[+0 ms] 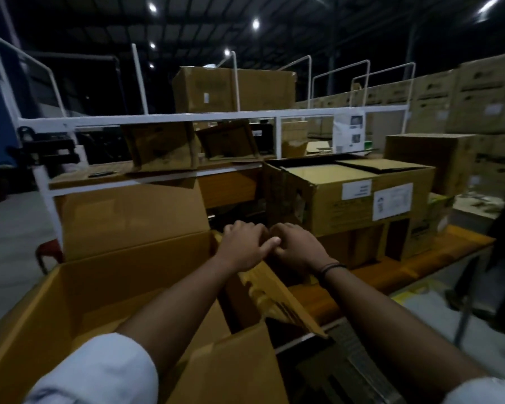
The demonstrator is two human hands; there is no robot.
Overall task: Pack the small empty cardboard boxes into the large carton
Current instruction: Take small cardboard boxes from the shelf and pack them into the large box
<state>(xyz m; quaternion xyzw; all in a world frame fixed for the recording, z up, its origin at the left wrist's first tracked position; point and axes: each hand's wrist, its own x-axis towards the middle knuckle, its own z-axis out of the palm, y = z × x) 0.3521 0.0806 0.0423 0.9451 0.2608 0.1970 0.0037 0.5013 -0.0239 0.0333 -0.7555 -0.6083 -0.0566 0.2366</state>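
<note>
The large open carton (pixel 79 290) fills the lower left, its flaps standing up and its inside brown and bare where visible. My left hand (pixel 244 246) and my right hand (pixel 296 247) meet above the carton's right flap (pixel 277 298), fingers curled together at the flap's upper edge. Whether they grip the flap or a small box is hidden by the hands. Small brown boxes (pixel 162 147) lean on the shelf behind.
A white metal rack (pixel 169 116) runs across the back with a big carton (pixel 233 88) on top. A labelled carton (pixel 359 193) sits on the orange table (pixel 438 252) at right. Stacked cartons (pixel 478 94) fill the far right.
</note>
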